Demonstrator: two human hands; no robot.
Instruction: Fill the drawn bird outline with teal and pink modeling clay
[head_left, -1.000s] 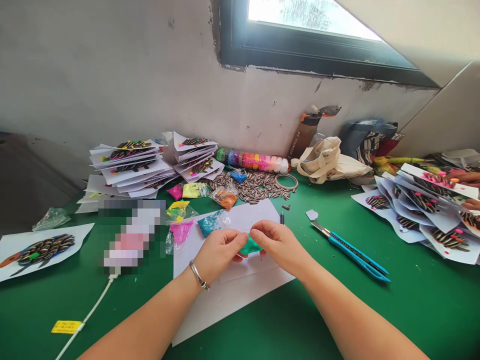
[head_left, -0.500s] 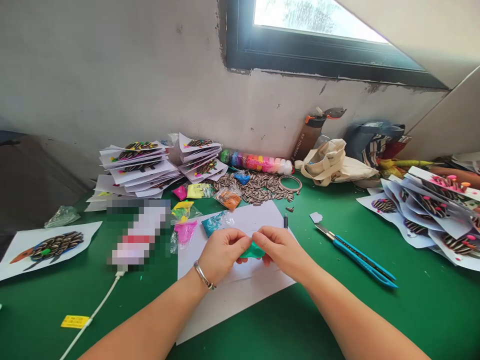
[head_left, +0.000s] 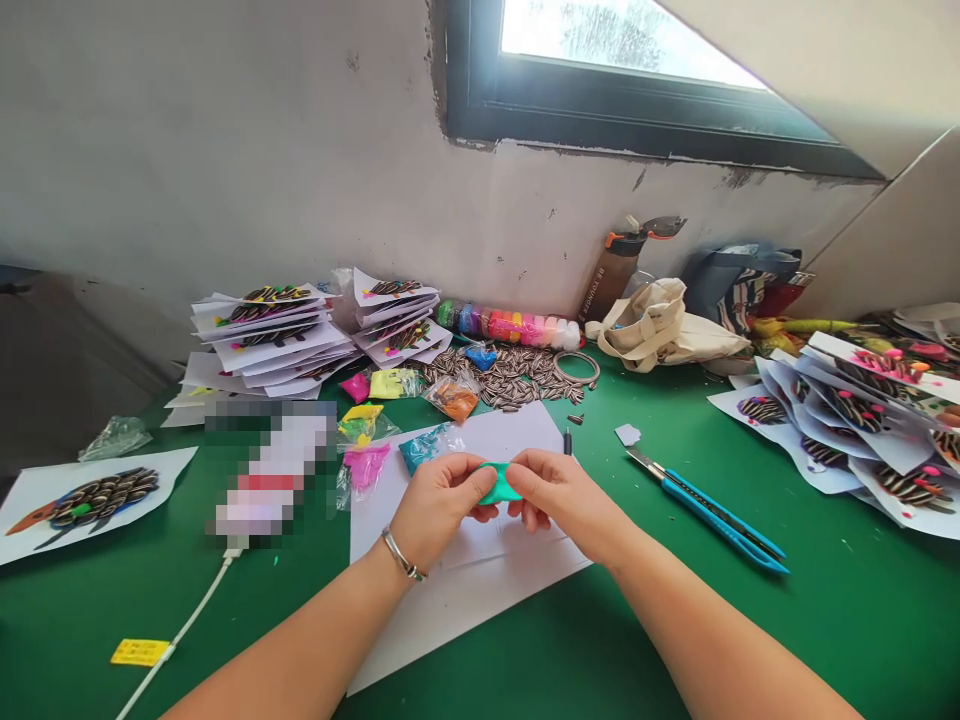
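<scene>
Both my hands meet above a white sheet of paper [head_left: 465,600] on the green table [head_left: 750,640]. My left hand [head_left: 439,505], with a bracelet on its wrist, and my right hand [head_left: 559,495] pinch a small lump of teal-green clay [head_left: 499,484] between thumbs and fingers. The clay is flattened and held just above the paper. A teal packet of clay [head_left: 424,446] lies on the sheet's far left corner.
Blue utility knife [head_left: 709,511] lies to the right. Sunflower seeds [head_left: 510,372], small clay bags [head_left: 390,383], a row of coloured clay tubs [head_left: 510,325] and stacks of seed pictures [head_left: 262,330] sit behind. More pictures [head_left: 862,420], a cloth bag [head_left: 660,325] and a bottle [head_left: 611,265] at right. White cable [head_left: 187,620] at left.
My fingers have worked the teal clay, which now shows more between the thumbs. The view shifted slightly; a co-worker's hand at the far right is no longer seen.
</scene>
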